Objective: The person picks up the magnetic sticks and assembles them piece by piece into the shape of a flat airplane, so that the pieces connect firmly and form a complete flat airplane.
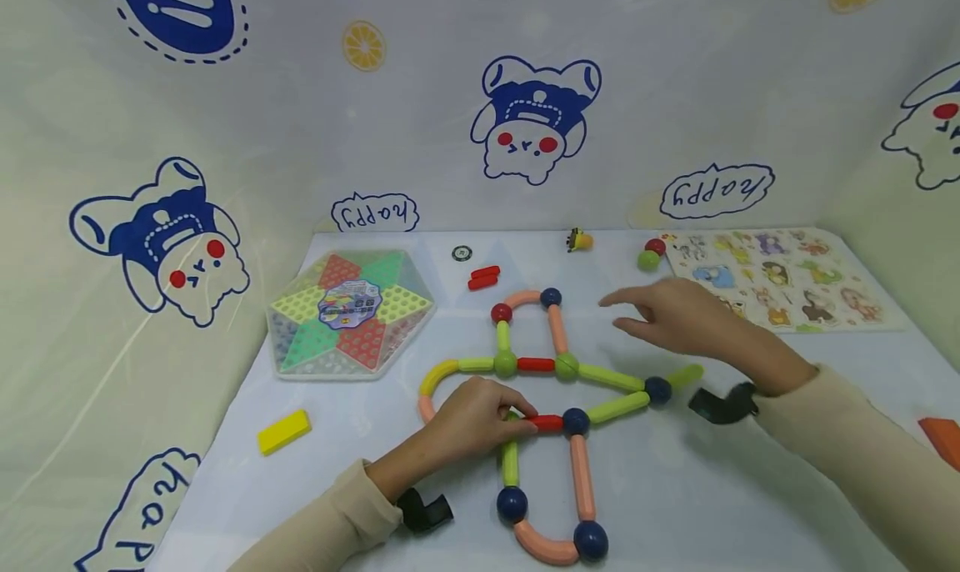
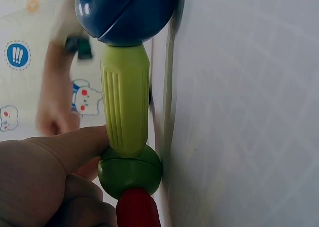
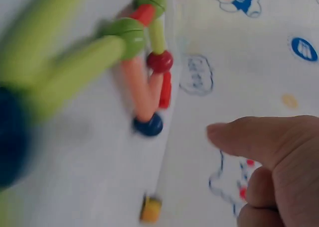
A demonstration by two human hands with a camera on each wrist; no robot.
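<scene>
A flat figure of magnetic rods and balls lies mid-table. My left hand (image 1: 468, 422) pinches it at a green ball (image 2: 130, 172), where a red rod (image 1: 549, 423) and a lime rod (image 2: 125, 100) meet; the fingers mostly hide that ball in the head view. The lime rod runs to a blue ball (image 1: 512, 505), and a pink curved rod (image 1: 546, 547) continues from there. My right hand (image 1: 671, 318) hovers over the table right of the figure's upper loop, holding nothing. Its index finger (image 3: 249, 135) points outward. Nearest it are the blue ball (image 1: 551, 297) and a pink rod (image 1: 558, 330).
A Chinese checkers box (image 1: 348, 313) lies at the left, a yellow block (image 1: 284, 432) in front of it. Two red rods (image 1: 483, 278), a small yellow toy (image 1: 579, 240) and a green ball (image 1: 648, 260) touching a red one are at the back. A sticker sheet (image 1: 787, 280) lies back right.
</scene>
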